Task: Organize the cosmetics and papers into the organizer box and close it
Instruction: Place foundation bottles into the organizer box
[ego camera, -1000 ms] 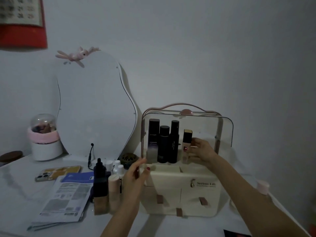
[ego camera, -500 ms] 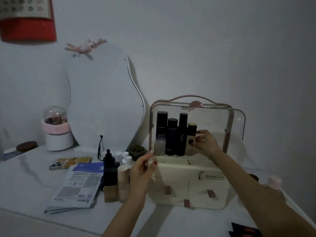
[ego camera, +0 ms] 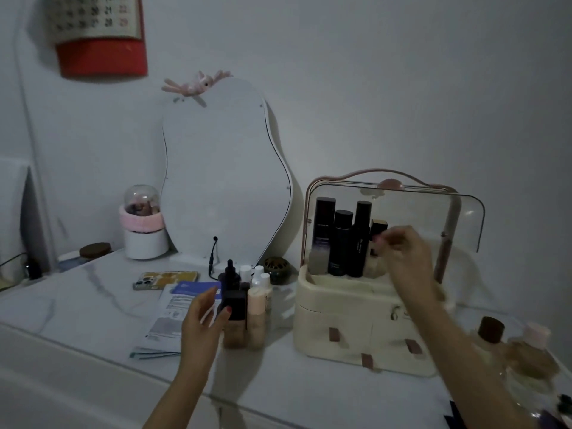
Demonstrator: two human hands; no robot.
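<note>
Reaching, the left hand nears the foundation bottle beside the papers.

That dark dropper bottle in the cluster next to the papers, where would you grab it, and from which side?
Grip the dark dropper bottle around its squarish lower body, coming from the front left, where the left hand already reaches. It stands upright with a thin dropper neck on top, probably a poor hold, and the beige bottle crowds its right side, so the left and front faces look freest.
</note>
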